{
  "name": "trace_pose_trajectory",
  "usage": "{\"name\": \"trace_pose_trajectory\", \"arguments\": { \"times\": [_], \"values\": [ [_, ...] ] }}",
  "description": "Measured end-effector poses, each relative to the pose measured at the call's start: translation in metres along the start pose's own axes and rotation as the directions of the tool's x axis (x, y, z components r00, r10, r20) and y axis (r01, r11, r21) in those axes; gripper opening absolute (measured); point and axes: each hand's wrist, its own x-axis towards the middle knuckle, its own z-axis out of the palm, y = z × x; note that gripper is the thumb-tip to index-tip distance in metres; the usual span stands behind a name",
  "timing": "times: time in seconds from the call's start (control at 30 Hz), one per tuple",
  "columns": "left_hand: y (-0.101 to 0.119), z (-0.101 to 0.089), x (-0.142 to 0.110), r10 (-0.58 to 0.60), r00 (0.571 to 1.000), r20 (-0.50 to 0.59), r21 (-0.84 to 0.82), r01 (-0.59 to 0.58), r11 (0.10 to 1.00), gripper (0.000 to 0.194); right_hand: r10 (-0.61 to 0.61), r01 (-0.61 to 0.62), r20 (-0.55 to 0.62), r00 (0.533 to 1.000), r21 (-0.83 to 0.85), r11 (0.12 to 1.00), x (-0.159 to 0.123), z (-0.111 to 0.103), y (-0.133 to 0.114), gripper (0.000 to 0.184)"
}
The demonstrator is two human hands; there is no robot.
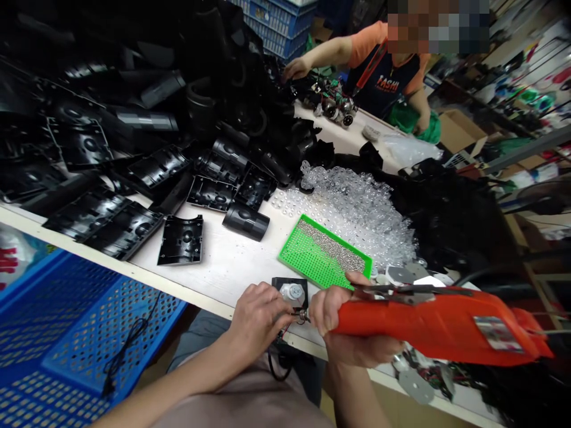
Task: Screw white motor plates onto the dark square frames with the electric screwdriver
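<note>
My right hand (332,315) is wrapped round a red-orange electric screwdriver (428,324), which lies nearly level with its bit pointing left. At the bit's tip, my left hand (259,315) has thumb and fingers pinched together; what they hold is too small and hidden to make out. Just beyond the fingertips, at the table edge, a black block (277,283) carries a white round part (293,291). Behind the hands lies a green perforated tray (294,261), with many small metal screws (334,246) heaped along its far side.
Clear plastic pieces (357,202) are piled behind the tray. Black plastic housing shells (181,238) cover the left side of the white table (218,255). A blue crate (89,321) stands below left. Grey discs (414,383) lie at right. Across the table, a co-worker (383,77) reaches toward parts.
</note>
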Motion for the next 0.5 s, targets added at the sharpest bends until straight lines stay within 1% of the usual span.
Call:
{"name": "trace_pose_trajectory", "arguments": {
  "times": [0.07,0.13,0.17,0.23,0.27,0.37,0.43,0.5],
  "values": [
    [0.001,-0.002,0.000,0.064,0.998,0.013,0.077,-0.065,0.995,0.014,0.017,-0.017,0.007,1.000,-0.008,1.000,-0.002,0.000,-0.001,0.058],
    [0.000,-0.004,0.001,0.089,0.995,0.040,0.130,-0.094,0.987,0.008,0.012,-0.012,0.009,1.000,-0.013,1.000,-0.002,-0.001,-0.003,0.058],
    [-0.001,-0.005,0.002,0.076,0.996,0.056,0.138,-0.083,0.987,0.016,0.001,-0.001,0.006,1.000,-0.020,1.000,-0.002,-0.003,-0.005,0.058],
    [-0.006,-0.003,0.002,0.006,0.997,0.082,0.128,-0.016,0.992,0.038,-0.034,0.033,-0.022,0.999,-0.043,0.999,0.001,-0.009,-0.007,0.058],
    [-0.009,-0.001,0.002,-0.035,0.995,0.091,0.114,0.024,0.993,0.044,-0.050,0.048,-0.038,0.998,-0.057,0.997,0.003,-0.013,-0.008,0.058],
    [-0.019,0.009,0.000,-0.119,0.987,0.110,0.059,0.113,0.992,0.046,-0.072,0.066,-0.066,0.995,-0.093,0.994,0.010,-0.025,0.000,0.055],
    [-0.023,0.017,-0.001,-0.147,0.980,0.132,0.031,0.144,0.989,0.048,-0.071,0.061,-0.083,0.994,-0.114,0.992,0.013,-0.032,0.011,0.058],
    [-0.025,0.023,-0.001,-0.160,0.975,0.153,0.021,0.159,0.987,0.047,-0.046,0.032,-0.103,0.994,-0.133,0.991,0.014,-0.036,0.022,0.062]
  ]
}}
